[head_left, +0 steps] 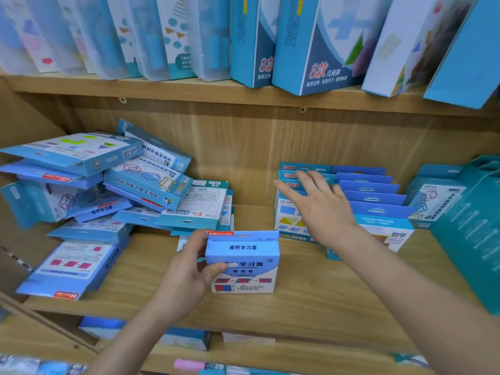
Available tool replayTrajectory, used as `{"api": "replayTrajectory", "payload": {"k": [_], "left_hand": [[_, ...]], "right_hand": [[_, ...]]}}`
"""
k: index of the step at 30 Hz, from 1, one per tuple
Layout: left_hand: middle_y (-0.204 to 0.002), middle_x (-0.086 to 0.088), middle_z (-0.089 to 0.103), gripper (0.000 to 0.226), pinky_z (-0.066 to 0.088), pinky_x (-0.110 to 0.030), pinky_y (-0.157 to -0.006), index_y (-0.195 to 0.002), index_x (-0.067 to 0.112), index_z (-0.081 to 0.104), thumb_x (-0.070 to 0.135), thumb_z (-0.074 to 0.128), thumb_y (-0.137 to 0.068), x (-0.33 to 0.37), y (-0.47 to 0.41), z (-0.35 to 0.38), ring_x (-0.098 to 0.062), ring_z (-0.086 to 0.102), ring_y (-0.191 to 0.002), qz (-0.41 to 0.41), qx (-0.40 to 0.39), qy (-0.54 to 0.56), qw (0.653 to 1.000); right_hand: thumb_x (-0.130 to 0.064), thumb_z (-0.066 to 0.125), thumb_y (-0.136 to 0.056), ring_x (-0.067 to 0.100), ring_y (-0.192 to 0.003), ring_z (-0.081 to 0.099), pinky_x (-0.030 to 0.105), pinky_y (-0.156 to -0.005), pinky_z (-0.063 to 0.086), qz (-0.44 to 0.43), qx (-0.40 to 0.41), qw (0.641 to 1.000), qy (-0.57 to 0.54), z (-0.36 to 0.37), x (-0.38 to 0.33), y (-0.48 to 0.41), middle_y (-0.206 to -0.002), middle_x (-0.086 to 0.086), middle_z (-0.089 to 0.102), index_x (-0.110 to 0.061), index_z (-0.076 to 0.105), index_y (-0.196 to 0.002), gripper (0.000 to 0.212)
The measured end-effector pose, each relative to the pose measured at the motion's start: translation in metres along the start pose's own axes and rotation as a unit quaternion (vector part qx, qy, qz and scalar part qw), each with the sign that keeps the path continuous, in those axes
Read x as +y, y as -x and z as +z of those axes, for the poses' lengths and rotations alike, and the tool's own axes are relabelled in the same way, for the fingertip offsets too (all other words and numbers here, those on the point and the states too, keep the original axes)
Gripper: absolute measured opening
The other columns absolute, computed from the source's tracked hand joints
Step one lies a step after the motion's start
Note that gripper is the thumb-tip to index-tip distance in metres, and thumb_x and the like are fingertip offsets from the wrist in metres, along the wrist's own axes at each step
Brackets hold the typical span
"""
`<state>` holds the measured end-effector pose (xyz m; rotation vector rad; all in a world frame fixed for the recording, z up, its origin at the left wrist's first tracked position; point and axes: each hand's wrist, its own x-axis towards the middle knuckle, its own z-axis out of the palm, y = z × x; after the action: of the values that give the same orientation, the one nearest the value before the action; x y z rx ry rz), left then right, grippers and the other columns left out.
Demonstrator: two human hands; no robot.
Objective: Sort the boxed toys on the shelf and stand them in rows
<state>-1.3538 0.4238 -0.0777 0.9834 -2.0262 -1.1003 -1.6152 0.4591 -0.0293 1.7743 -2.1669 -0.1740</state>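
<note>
**A:** What is hard to make out here?

**B:** The tall blue-and-white boxes point(311, 50) on the upper board are cut off by the top edge, and those at its left end are blurred. The teal cardboard boxes point(465, 226) at far right run out of view. The right hand point(316, 201) covers part of the two rows of upright blue-topped boxes point(373, 198), and I cannot tell whether it touches them.

**A:** How do its fingers lie?

**B:** Straight and spread apart, palm down, holding nothing.

**A:** And the other hand?

**B:** The left hand point(189, 269) grips a small blue-and-white cardboard box point(243, 263). The thumb presses the printed front and the fingers curl round its left side. The box is upright near the front of the light wooden shelf board point(324, 299), between the rows and the heap. Whether its base rests on the wood, I cannot tell.

**A:** Give me the counts.

**B:** One box is in hand. The right-hand row shows six hang-tab tops. The left row shows three red-lettered tops, with more behind the hand. The loose pile of flat blue cardboard boxes point(108, 185) on the left holds at least ten, overlapping too much for an exact number. At least two teal boxes show.
</note>
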Motion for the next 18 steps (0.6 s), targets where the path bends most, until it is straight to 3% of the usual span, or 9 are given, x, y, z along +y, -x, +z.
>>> {"api": "replayTrajectory", "payload": {"k": [3,6,9,12,15,18], "left_hand": [[-0.113,0.014,0.064,0.044,0.058,-0.031,-0.079,-0.109,0.033,0.042,0.01,0.069,-0.083,-0.003,0.0,-0.001,-0.005,0.063,-0.104,-0.022,-0.028,-0.022,0.999],[-0.109,0.017,0.066,0.049,0.059,-0.031,-0.077,-0.109,0.036,0.041,0.006,0.069,-0.083,-0.003,0.002,-0.004,-0.004,0.065,-0.101,-0.029,-0.038,-0.015,0.999],[-0.098,0.025,0.068,0.05,0.057,-0.023,-0.076,-0.104,0.035,0.044,-0.002,0.069,-0.081,0.019,-0.001,-0.012,0.002,0.065,-0.093,-0.014,0.027,0.03,0.999],[-0.092,0.016,0.071,0.05,0.056,-0.02,-0.071,-0.102,0.035,0.042,-0.002,0.067,-0.081,0.049,-0.03,-0.03,0.001,0.067,-0.085,0.009,0.116,0.084,0.99],[-0.098,0.017,0.065,0.051,0.054,-0.035,-0.08,-0.108,0.033,0.039,0.002,0.069,-0.082,0.068,-0.076,-0.039,-0.007,0.066,-0.092,0.054,0.136,0.011,0.989],[-0.101,0.008,0.064,0.049,0.052,-0.039,-0.081,-0.114,0.025,0.038,0.005,0.069,-0.082,0.063,-0.118,-0.024,-0.02,0.062,-0.098,0.034,0.124,-0.084,0.988]], "right_hand": [[-0.01,0.066,-0.081,0.027,-0.142,0.015,0.04,-0.101,0.032,-0.009,-0.008,1.0,0.008,0.003,0.0,-0.003,-0.156,0.007,0.011,-0.039,0.002,-0.147,0.096],[-0.01,0.066,-0.081,0.026,-0.139,0.022,0.042,-0.101,0.029,-0.013,0.001,1.0,0.017,0.004,0.002,-0.004,-0.154,0.006,0.017,-0.04,0.007,-0.147,0.093],[-0.008,0.06,-0.083,0.025,-0.135,0.025,0.041,-0.097,0.029,-0.009,0.007,1.0,0.016,0.004,0.0,-0.003,-0.152,0.005,0.018,-0.04,0.008,-0.147,0.088],[-0.005,0.056,-0.082,0.025,-0.133,0.028,0.038,-0.097,0.032,-0.011,0.01,1.0,0.002,0.004,0.002,-0.004,-0.151,0.004,0.02,-0.04,0.008,-0.147,0.087],[-0.001,0.056,-0.079,0.025,-0.13,0.033,0.037,-0.096,0.034,-0.014,0.009,1.0,-0.013,0.004,0.005,-0.006,-0.149,0.003,0.025,-0.039,0.008,-0.147,0.091],[-0.001,0.059,-0.078,0.023,-0.128,0.035,0.035,-0.094,0.036,-0.016,0.015,0.999,-0.029,0.006,0.007,-0.007,-0.145,0.0,0.029,-0.039,0.004,-0.147,0.097]]}}
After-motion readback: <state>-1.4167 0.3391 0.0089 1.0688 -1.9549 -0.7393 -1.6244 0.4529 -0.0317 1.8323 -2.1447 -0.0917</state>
